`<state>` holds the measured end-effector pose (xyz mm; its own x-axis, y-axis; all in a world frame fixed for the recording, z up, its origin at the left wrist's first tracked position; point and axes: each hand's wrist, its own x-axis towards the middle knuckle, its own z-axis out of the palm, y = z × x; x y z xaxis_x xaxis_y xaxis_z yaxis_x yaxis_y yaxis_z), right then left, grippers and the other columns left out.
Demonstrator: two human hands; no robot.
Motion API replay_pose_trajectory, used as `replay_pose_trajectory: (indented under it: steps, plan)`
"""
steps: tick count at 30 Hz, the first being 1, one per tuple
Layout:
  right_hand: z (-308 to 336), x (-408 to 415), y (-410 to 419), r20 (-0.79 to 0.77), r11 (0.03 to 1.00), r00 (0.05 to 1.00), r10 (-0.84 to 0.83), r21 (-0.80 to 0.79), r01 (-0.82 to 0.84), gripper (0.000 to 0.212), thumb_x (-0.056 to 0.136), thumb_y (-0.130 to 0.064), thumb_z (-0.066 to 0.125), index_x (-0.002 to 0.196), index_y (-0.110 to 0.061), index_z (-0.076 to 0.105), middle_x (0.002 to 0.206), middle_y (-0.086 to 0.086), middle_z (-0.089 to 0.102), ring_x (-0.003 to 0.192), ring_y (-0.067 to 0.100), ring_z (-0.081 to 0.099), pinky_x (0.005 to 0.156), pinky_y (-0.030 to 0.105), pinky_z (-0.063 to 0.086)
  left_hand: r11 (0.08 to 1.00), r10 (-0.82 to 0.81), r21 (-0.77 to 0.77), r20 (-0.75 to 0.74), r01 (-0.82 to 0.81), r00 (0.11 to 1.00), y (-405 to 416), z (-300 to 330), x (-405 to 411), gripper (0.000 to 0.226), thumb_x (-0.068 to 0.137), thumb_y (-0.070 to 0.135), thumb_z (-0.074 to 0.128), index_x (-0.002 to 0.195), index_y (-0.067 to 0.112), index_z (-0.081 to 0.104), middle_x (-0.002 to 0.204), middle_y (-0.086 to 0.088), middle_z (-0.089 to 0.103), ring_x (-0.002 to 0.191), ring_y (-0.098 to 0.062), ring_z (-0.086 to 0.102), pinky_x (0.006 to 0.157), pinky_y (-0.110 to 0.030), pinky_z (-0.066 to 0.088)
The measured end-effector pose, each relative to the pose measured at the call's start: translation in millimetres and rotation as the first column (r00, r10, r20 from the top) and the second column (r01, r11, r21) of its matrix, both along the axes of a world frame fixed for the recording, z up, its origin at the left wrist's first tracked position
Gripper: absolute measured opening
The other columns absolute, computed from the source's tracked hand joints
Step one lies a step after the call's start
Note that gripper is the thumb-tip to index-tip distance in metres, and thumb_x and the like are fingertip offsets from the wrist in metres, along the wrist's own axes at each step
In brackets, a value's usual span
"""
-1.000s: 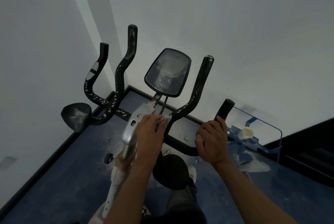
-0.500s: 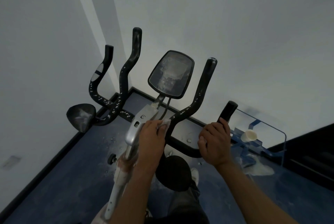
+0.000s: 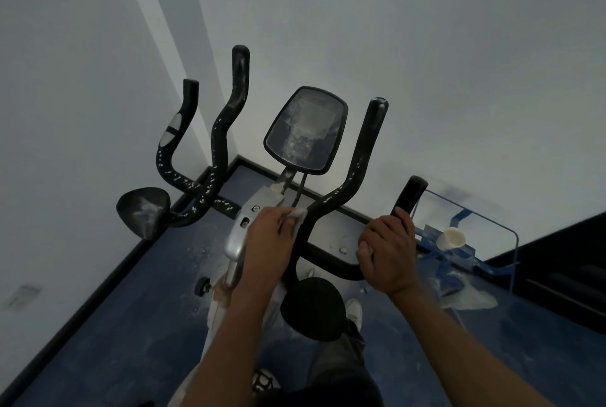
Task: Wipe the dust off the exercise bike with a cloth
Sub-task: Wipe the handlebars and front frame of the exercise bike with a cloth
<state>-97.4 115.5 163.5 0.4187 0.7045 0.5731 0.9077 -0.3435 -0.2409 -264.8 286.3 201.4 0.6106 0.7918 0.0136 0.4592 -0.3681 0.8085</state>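
Left hand (image 3: 267,242) fingers (image 3: 284,222) clenched on white cloth (image 3: 299,214), pressed against the exercise bike (image 3: 357,157) handlebar just below its screen (image 3: 306,131); cloth pokes out past the fingertips. Right hand (image 3: 387,250) fingers wrapped round the right-side grip (image 3: 408,195).

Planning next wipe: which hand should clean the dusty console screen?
Left. The left hand already holds the cloth just below the console screen; the right hand grips the handlebar.
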Motion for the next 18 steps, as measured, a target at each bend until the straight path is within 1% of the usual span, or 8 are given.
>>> replay_pose_trajectory:
  steps: [3,5,8,11,12,13,15,18]
  plan:
    - [0,-1,0,-0.001,1.000,1.000,-0.006,-0.003,0.006,0.028,0.085,-0.023,0.049,0.065,-0.012,0.064,0.073,0.004,0.063,0.075,0.023,0.055,0.102,0.049,0.038,1.000,-0.005,-0.017,0.067,0.007,0.998,-10,14,11,0.012,0.103,0.027,0.057,0.109,0.026,0.067,0.099,0.019,0.054,0.092,0.015,0.052,0.080,0.002,0.035]
    - [0,-1,-1,0.001,1.000,1.000,-0.006,-0.003,0.006,0.028,0.085,-0.023,0.049,0.065,-0.012,0.064,0.073,0.003,0.062,0.075,0.023,0.055,0.103,0.049,0.038,0.999,-0.004,-0.041,0.086,0.007,0.996,-14,15,9,0.010,0.102,0.027,0.058,0.108,0.027,0.067,0.098,0.019,0.055,0.089,0.015,0.052,0.080,0.004,0.034]
    - [-1,-2,0,-0.005,1.000,1.000,-0.016,-0.004,0.016,0.028,0.086,-0.023,0.049,0.065,-0.012,0.064,0.073,0.003,0.062,0.075,0.023,0.055,0.105,0.047,0.036,0.997,0.001,-0.071,0.075,0.004,0.997,-14,2,-17,0.008,0.099,0.025,0.062,0.100,0.032,0.063,0.096,0.022,0.059,0.092,0.014,0.055,0.083,-0.007,0.043]
    - [-1,-2,-1,0.002,1.000,1.000,-0.020,0.002,0.020,0.028,0.085,-0.023,0.048,0.064,-0.012,0.064,0.073,0.003,0.062,0.076,0.022,0.054,0.108,0.042,0.033,0.992,0.007,-0.128,0.102,0.006,0.995,-13,-2,-41,0.005,0.096,0.029,0.067,0.097,0.033,0.071,0.098,0.018,0.068,0.096,0.007,0.061,0.088,-0.024,0.051]
    - [-1,-2,-1,0.002,1.000,1.000,-0.019,0.004,0.019,0.028,0.085,-0.023,0.048,0.064,-0.012,0.064,0.072,0.003,0.062,0.075,0.022,0.054,0.108,0.041,0.033,0.992,-0.006,-0.128,0.115,0.021,0.993,-12,3,-41,0.005,0.094,0.032,0.069,0.096,0.036,0.072,0.096,0.017,0.068,0.094,0.005,0.062,0.087,-0.025,0.051]
    - [-1,-2,0,0.001,1.000,1.000,-0.015,0.004,0.015,0.028,0.085,-0.023,0.049,0.064,-0.012,0.064,0.072,0.003,0.062,0.075,0.022,0.054,0.108,0.042,0.033,0.993,-0.041,-0.108,0.114,0.053,0.993,-11,11,-37,0.003,0.093,0.033,0.069,0.094,0.036,0.071,0.092,0.018,0.066,0.091,0.005,0.060,0.086,-0.020,0.048]
    - [-1,-2,0,0.002,1.000,1.000,-0.011,0.000,0.011,0.028,0.085,-0.023,0.049,0.064,-0.012,0.063,0.072,0.003,0.062,0.074,0.022,0.054,0.106,0.046,0.036,0.987,-0.155,-0.027,0.036,0.156,0.987,-13,23,-23,0.009,0.092,0.035,0.070,0.097,0.029,0.073,0.090,0.021,0.056,0.086,0.011,0.053,0.080,-0.009,0.039]
    - [-1,-1,1,-0.004,1.000,1.000,-0.012,0.001,0.012,0.028,0.085,-0.023,0.049,0.063,-0.012,0.063,0.072,0.003,0.062,0.074,0.023,0.055,0.104,0.050,0.038,0.968,-0.244,0.034,-0.121,0.249,0.962,-22,10,-18,0.019,0.092,0.034,0.071,0.109,0.025,0.074,0.104,0.017,0.047,0.091,0.010,0.046,0.084,-0.007,0.039]
